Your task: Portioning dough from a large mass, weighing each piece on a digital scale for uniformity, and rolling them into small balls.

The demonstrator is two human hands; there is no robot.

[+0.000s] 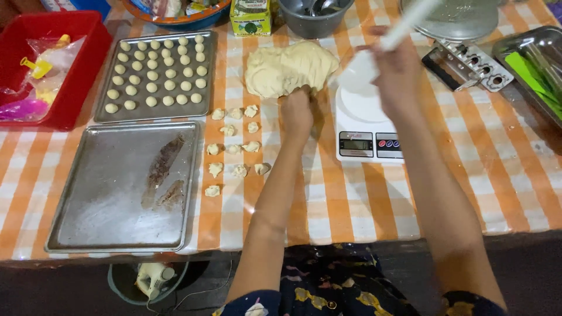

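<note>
A large pale lump of dough [287, 67] lies on the orange-and-white checked tablecloth. My left hand [297, 111] grips its near edge, fingers closed on the dough. My right hand [398, 64] is raised above a white kitchen scale [366, 126] and holds a white spoon-like utensil [374, 50], handle pointing up to the right. Several small rough dough pieces [234, 146] lie in rows left of my left hand.
A metal tray [157, 76] holds several rolled dough balls; an empty greased tray [126, 187] sits nearer me. A red bin [52, 64] is at far left. A grey bowl [313, 17], a green carton [250, 17] and metal tools [468, 64] line the back.
</note>
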